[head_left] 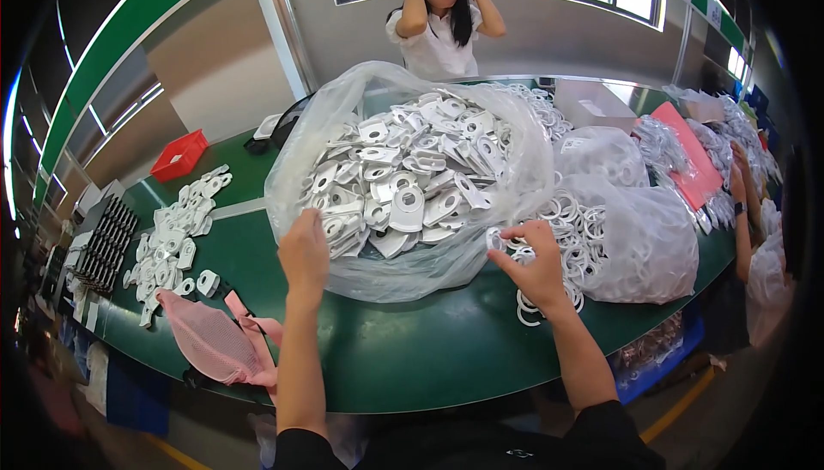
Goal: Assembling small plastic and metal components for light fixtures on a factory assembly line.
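A large clear plastic bag (412, 285) lies wide open on the green table, heaped with white flat plastic parts (406, 210), each with a round hole. My left hand (305, 255) is at the bag's left side, beside the nearest parts. Its fingers are smeared and partly hidden behind the hand, so their grip does not show. Just past the bag's right edge, my right hand (534, 268) pinches a small white ring (494, 239) between thumb and forefinger. Many loose white rings (585, 225) lie right beside that hand, spilling from a second clear bag (652, 242).
Left on the table are a scattered pile of white parts (176, 234), a red tray (179, 155), a black rack (107, 242) and a pink mesh bag (210, 333). A white box (592, 105) and pink sheet (682, 157) lie right. A person (439, 36) faces me; another's hands (740, 174) work far right.
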`<state>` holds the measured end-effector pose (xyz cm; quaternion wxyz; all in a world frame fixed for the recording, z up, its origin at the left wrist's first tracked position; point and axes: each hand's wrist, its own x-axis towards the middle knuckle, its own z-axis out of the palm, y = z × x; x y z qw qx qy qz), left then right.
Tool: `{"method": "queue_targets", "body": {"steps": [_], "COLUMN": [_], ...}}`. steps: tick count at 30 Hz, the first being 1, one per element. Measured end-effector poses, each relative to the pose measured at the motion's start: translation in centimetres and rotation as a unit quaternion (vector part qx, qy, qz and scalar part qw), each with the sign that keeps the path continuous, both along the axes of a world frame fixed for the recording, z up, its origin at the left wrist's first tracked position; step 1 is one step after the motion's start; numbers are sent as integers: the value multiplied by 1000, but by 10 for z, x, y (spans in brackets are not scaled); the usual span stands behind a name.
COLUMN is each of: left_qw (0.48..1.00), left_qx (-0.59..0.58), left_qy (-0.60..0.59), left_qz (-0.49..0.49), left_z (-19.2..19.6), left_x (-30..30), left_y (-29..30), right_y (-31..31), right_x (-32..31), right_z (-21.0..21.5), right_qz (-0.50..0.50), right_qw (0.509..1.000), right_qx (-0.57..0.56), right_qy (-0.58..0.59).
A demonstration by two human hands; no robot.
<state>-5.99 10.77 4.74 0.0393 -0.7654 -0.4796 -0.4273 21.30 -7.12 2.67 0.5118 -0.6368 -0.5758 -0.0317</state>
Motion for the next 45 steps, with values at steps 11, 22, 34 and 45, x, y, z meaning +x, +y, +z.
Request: {"method": "queue_targets", "body": {"steps": [11,22,34,45], "left_qw": [573,618,475,456], "left_qx": [-528,-540,-617,-664], "left_qy": [-492,-493,-520,-432], "left_qz": [-389,-290,-352,-406], "left_z": [-40,-49,-48,-41], "left_x": [82,71,70,75], "left_y": [-105,-94,-95,-106], "right_y": [1,-1,-43,-32], "right_x": [-31,16,76,69], "right_z": [0,8,17,17], "right_qz": [195,-15,-40,-153], "right_qw": [979,999,974,986], "right_qx": [5,-37,-221,-22], "right_qy": [-68,11,25,68]}}
